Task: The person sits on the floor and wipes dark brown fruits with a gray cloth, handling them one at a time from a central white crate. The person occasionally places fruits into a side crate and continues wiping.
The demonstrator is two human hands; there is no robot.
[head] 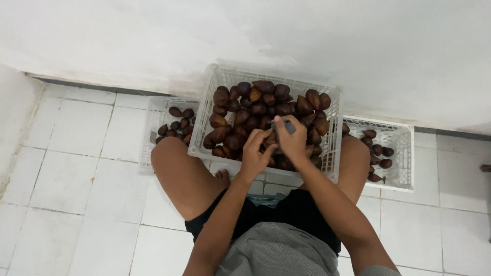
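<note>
A dark tool (289, 126) is gripped in the right hand (289, 141) against a brown scaly fruit (269, 140) clasped by the left hand (254, 153) above the middle white crate (205, 120); short, controlled strokes seem advisable.

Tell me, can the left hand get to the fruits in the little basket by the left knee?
Probably yes. The left hand is over the big middle crate, the side basket sits close beside it with an open top, and nothing covers its brown fruits.
</note>
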